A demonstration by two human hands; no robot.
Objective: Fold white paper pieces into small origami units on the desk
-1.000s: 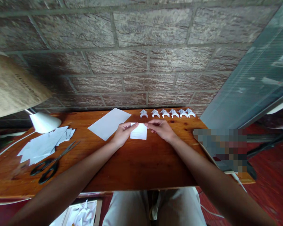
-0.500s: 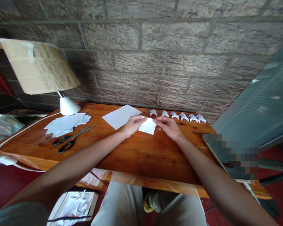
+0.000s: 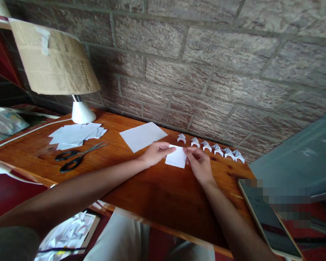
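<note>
A small white square of paper (image 3: 175, 158) is held up over the wooden table between both hands. My left hand (image 3: 157, 153) pinches its upper left corner, thumb in front. At the upper right edge, my right hand (image 3: 199, 162) grips the same paper between thumb and fingers. Behind it lies a larger white sheet (image 3: 143, 136), flat on the wood. Several small folded paper figures (image 3: 206, 145) stand in a row along the wall, just beyond my right hand.
Black-handled scissors (image 3: 77, 158) lie at the left, in front of a pile of cut papers (image 3: 75, 135). A lamp (image 3: 83, 111) with a paper shade stands behind. At the right edge rests a tablet-like device (image 3: 271, 221). A brick wall (image 3: 163, 76) bounds the table (image 3: 152, 195).
The view has tilted and shifted, so the table slopes down to the right. Both hands keep their pinch on the small paper, which stays about the same shape.
</note>
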